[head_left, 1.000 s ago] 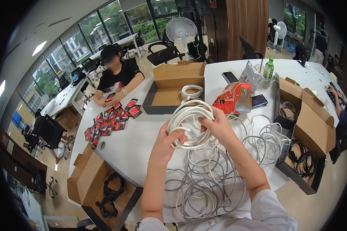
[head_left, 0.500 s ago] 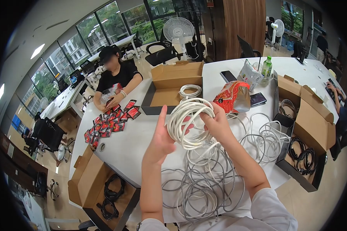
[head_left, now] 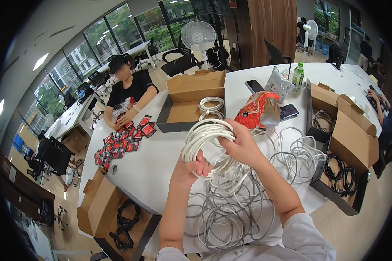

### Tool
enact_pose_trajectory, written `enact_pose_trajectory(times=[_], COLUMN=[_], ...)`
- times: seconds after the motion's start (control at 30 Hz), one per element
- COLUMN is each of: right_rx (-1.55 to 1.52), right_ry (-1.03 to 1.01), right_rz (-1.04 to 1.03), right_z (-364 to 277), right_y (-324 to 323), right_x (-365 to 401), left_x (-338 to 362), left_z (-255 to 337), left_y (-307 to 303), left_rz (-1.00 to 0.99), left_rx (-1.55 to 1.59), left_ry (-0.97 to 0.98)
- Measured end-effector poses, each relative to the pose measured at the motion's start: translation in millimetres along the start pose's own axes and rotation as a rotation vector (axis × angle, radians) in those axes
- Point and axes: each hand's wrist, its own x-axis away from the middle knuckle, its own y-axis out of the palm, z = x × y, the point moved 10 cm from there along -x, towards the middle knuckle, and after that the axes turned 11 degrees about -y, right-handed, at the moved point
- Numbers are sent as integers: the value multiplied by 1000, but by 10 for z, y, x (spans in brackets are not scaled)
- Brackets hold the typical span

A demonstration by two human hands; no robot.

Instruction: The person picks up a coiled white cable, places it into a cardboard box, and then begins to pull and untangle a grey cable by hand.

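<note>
A thick coil of white cable (head_left: 208,141) is held up above the table between both hands. My left hand (head_left: 191,169) has its fingers wrapped round the coil's lower left side. My right hand (head_left: 243,145) grips the upper right side, thumb pressed on the loops. Below hangs and lies a loose tangle of grey and white cable (head_left: 235,213), close to my body. Behind the coil, an open cardboard box (head_left: 189,108) contains another white cable coil (head_left: 211,104).
Black cables (head_left: 126,217) lie in an open box at lower left, and more black cables (head_left: 342,174) in a box at right. A red bag (head_left: 259,108), phone (head_left: 288,112) and bottle (head_left: 298,75) stand behind. Across, a person (head_left: 130,91) handles red packets (head_left: 122,141).
My left hand has gone from open, fingers extended beside the coil, to closed round its lower left side. The coil has turned slightly. My right hand keeps its grip.
</note>
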Motion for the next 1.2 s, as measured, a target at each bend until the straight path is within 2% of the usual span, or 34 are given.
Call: enact_pose_trajectory(times=[0.1,0.2,0.3,0.33,0.43,0.57,0.8,1.0,1.1,1.2], right_rx=[18,82,76,83,55,-6,42,-304,-330,-280], right_ry=[-40,-90,-59,-68,6,31,-16,-72,4,38], right_rz=[-17,11,42,43,37,52,-53,-140,-121,-226], right_z=[-69,-95,-89,-96,-49,11,25,-95,-15,86], right_y=[7,-35,-60,-60,-73,-7,115,163,98,157], right_x=[22,15,5,-1,3,5,-23,-23,12,88], left_x=[17,-21,-44,-48,-9,21,129,208,292,384], left_z=[52,261,297,268,97,89,256,357,509,663], left_y=[-22,225,264,313,242,164,148,55,-15,-12], left_rz=[100,376,332,352,227,367,514,538,542,568], left_rx=[-139,-409,-522,-488,-258,-140,-172,-74,-21,35], left_ry=[38,89,138,112,-3,-5,46,128,229,313])
